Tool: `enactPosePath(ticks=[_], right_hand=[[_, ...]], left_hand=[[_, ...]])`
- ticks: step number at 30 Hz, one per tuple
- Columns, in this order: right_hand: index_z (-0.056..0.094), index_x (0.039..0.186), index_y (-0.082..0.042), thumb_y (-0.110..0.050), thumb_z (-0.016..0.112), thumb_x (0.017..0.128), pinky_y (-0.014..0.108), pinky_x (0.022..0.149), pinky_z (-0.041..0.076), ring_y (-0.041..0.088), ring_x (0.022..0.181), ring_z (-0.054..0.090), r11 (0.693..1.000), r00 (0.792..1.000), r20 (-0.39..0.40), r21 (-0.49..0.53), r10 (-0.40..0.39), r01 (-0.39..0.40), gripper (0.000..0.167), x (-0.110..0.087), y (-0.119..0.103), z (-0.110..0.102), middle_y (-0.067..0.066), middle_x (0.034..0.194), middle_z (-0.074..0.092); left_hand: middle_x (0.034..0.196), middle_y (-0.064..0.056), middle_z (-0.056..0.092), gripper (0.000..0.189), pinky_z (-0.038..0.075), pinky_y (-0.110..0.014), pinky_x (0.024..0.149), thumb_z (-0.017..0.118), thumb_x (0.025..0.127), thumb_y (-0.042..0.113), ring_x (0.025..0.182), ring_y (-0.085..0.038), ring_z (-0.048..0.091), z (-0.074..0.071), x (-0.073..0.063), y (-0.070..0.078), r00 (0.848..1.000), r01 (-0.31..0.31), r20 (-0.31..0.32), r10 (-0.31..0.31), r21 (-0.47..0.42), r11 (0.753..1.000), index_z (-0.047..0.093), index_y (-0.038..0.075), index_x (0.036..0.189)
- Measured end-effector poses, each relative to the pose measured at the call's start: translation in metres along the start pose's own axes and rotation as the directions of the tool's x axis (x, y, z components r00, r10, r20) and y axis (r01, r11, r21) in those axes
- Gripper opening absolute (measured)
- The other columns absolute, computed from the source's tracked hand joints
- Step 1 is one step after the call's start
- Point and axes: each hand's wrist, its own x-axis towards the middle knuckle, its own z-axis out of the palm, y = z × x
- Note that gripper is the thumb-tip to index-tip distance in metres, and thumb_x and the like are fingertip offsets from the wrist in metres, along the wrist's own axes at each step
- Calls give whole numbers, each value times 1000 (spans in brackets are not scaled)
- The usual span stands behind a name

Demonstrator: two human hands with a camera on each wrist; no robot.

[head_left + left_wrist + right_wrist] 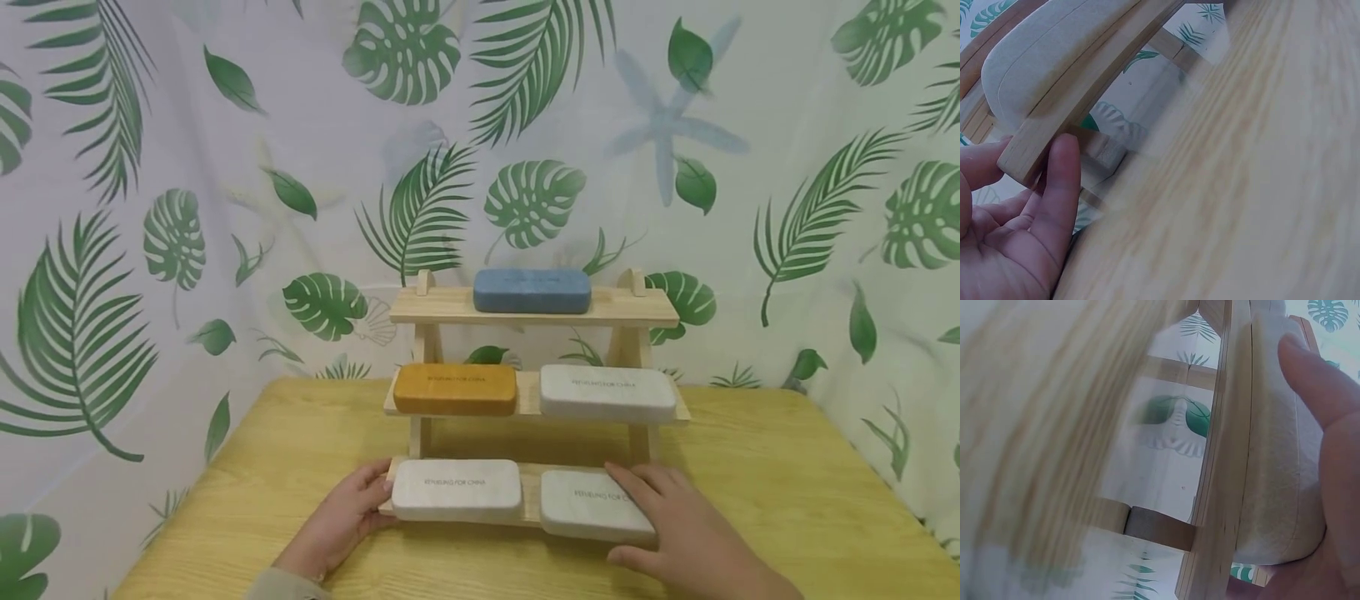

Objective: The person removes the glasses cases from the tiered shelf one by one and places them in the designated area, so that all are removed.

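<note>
In the head view, my left hand [341, 517] holds the left end of the bottom board of a wooden three-tier rack [531, 492]. The left wrist view shows the thumb and fingers [1063, 181] pinching that board's end [1029, 153]. At the board's right end, my right hand [686, 525] grips a white glasses case [588, 500] with printed lettering, the thumb along its front side. This case sits slightly askew and juts over the board's front edge. A second white glasses case [456, 492] lies on the same board, near my left hand.
An orange glasses case [454, 389] and another white glasses case [607, 393] lie on the middle tier. On the top tier sits a blue glasses case [532, 291]. The rack stands on a wooden table [757, 467] before a leaf-patterned curtain [315, 233].
</note>
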Motion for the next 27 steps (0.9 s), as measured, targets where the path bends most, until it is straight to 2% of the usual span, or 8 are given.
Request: enactPosePath(ticks=[9, 18, 22, 27], right_hand=[[51, 149, -24, -76, 67, 78, 54, 100, 46, 27, 124, 50, 1000, 999, 26, 18, 20, -20, 90, 1, -1, -2, -2, 135, 55], [51, 147, -21, -81, 61, 79, 56, 100, 45, 30, 127, 49, 998, 999, 51, 57, -14, 11, 92, -1, -1, -4, -2, 139, 54], [53, 145, -18, -81, 57, 80, 56, 96, 48, 29, 124, 51, 997, 996, 57, 59, -62, 58, 91, -2, 1, -5, -1, 139, 55], [54, 143, -18, -80, 59, 80, 55, 95, 49, 27, 121, 51, 996, 994, 82, 59, -72, 67, 89, -4, 2, -7, -2, 138, 55]], left_hand=[[143, -24, 50, 64, 54, -40, 95, 49, 109, 23, 118, -27, 60, 2, 0, 1, 1000, -24, 12, 24, -7, 1000, 20, -8, 156], [145, -24, 49, 66, 54, -40, 95, 50, 109, 25, 120, -28, 59, -1, 1, -1, 1000, -19, 12, 19, -23, 1000, 18, -9, 157], [145, -24, 49, 68, 53, -40, 96, 50, 109, 27, 121, -28, 59, -1, 2, -2, 1000, -16, 23, 16, -24, 1000, 17, -9, 157], [145, -24, 48, 70, 53, -41, 96, 51, 109, 28, 120, -28, 59, 0, 2, -2, 1000, -18, 19, 18, -26, 1000, 16, -9, 157]])
